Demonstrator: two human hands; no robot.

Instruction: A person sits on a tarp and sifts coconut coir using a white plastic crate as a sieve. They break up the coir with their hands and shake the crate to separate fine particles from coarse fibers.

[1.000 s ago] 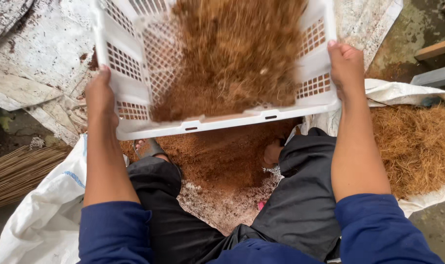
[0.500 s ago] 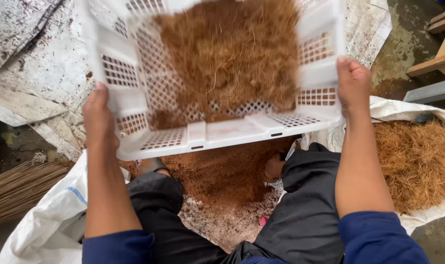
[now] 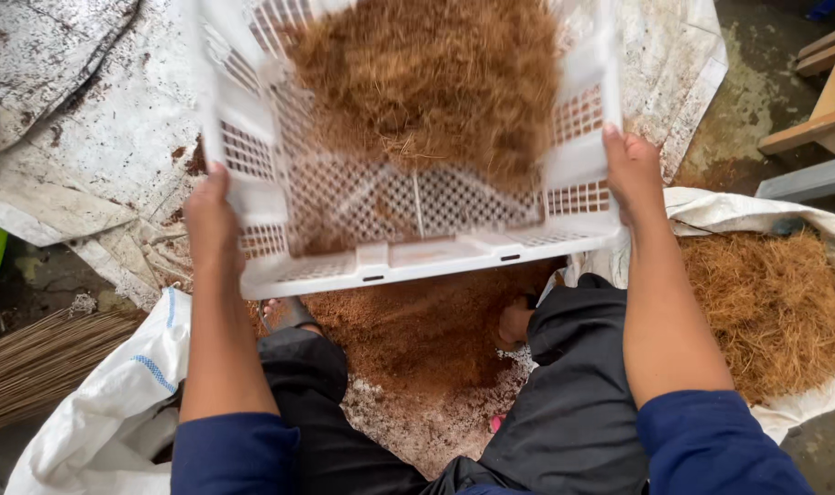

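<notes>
The left hand (image 3: pixel 212 213) was closed around the left wall of a white perforated plastic crate (image 3: pixel 408 202) and the right hand (image 3: pixel 632 167) gripped its right wall in the same way, so the crate was held up in the air between them, tilted away from the person, above the knees. A mass of brown fibre (image 3: pixel 426 82) lay in the far part of the crate, and the near part of its floor was bare. Under the crate, between the legs in black trousers (image 3: pixel 573 403), was a heap of fine brown dust (image 3: pixel 417 335), while a white sack (image 3: pixel 711 213) at the right held loose golden fibre (image 3: pixel 770 302).
</notes>
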